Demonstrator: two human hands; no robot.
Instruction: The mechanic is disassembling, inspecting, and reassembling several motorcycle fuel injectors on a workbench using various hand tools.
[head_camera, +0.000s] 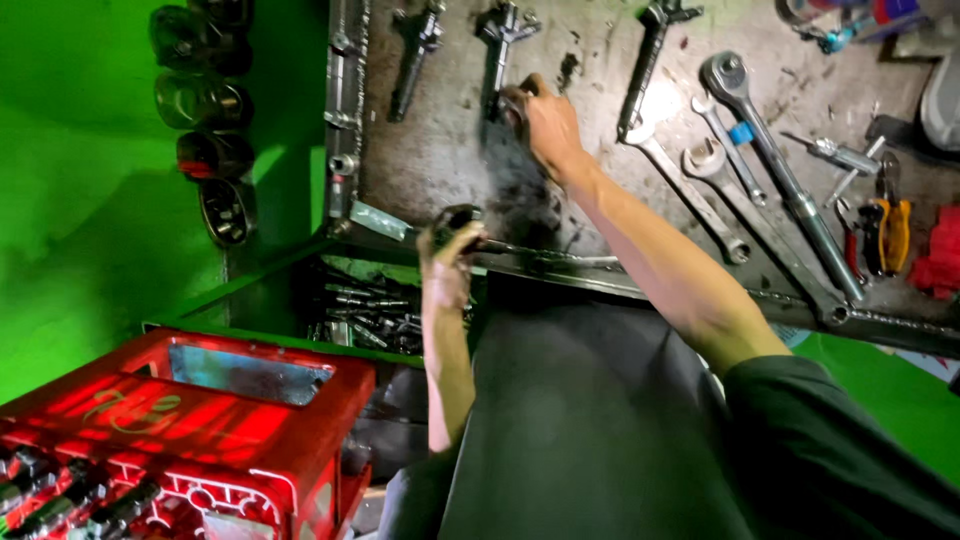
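the right hand (545, 125) is stretched up to the grey metal tool board (590, 190), fingers curled shut around the lower end of a dark tool (500, 45) that hangs upright on it. only the tool's forked top and shaft show above the fist; what kind of tool it is cannot be told. the forearm runs down and right into a dark sleeve (820, 450).

the left hand (447, 262) is lower, at the bottom edge of the board, closed around a dark rounded part (456, 220) that sits at the end of a thin metal bar (545, 255) lying along the board's lower rail. the thumb side is toward the camera, and the fingers wrap the part tightly.

left of the right hand another dark tool (415, 55) hangs on the board, and beside that a welded chain (352, 90) forms the frame's edge. right of the hand hang a long ratchet handle (775, 170), several open-ended spanners (690, 195) and, further on, pliers with orange grips (890, 230).

under the left hand an open tray (365, 305) holds a jumble of small metal bits. on the green wall (90, 200) a column of large sockets (205, 100) is mounted. a red crate (190, 420) stands at the lower left.
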